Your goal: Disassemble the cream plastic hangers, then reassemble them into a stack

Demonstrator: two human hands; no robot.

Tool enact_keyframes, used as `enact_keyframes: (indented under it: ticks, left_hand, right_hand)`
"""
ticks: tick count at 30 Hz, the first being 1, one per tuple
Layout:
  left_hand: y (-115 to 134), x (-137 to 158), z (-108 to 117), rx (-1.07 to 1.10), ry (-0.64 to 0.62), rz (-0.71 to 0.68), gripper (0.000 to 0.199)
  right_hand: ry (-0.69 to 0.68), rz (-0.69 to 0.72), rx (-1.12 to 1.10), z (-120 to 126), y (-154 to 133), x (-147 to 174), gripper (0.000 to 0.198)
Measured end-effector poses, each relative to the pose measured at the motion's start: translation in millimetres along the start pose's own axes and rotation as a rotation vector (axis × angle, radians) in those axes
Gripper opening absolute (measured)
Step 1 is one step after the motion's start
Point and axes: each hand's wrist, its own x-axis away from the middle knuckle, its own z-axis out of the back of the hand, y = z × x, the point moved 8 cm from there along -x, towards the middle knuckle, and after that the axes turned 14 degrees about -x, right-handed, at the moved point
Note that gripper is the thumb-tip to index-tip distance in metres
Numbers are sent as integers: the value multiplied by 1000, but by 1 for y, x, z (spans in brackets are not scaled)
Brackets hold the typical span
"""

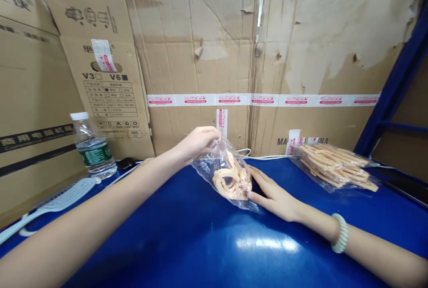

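A clear plastic bag (203, 167) is held up a little above the blue table, with beige looped strips (227, 183) inside that look like rubbery bands or cords. My left hand (204, 141) pinches the bag's top edge, fingers closed. Lower down on the right side, my right hand (272, 194) grips the bag and the strips between thumb and fingers. A pale beaded or coiled band (340, 233) circles my right wrist. Further right lies another clear bag of long beige strips (337, 165), touched by neither hand.
On the left stand a water bottle (95, 152) with a green label, a light blue hairbrush (68, 195) and a small black object (126, 163). Cardboard panels (200, 69) wall the back of the blue table (187, 243). A dark flat device (409, 193) lies at the right edge.
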Motion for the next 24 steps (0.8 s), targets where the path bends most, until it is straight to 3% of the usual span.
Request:
enact_keyframes:
  ticks: [10,18,24]
  left_hand:
    - [1,-5,16,68,4,-45,19]
    - [21,0,22,-168,12,-165,18]
    - [20,2,32,-235,-30,-179,17]
  right_hand:
    - [-58,21,169,-8,-3,3,89]
    - [-77,77,186,-9,-13,4,83]
    - [-106,67,192,-9,-15,4,82]
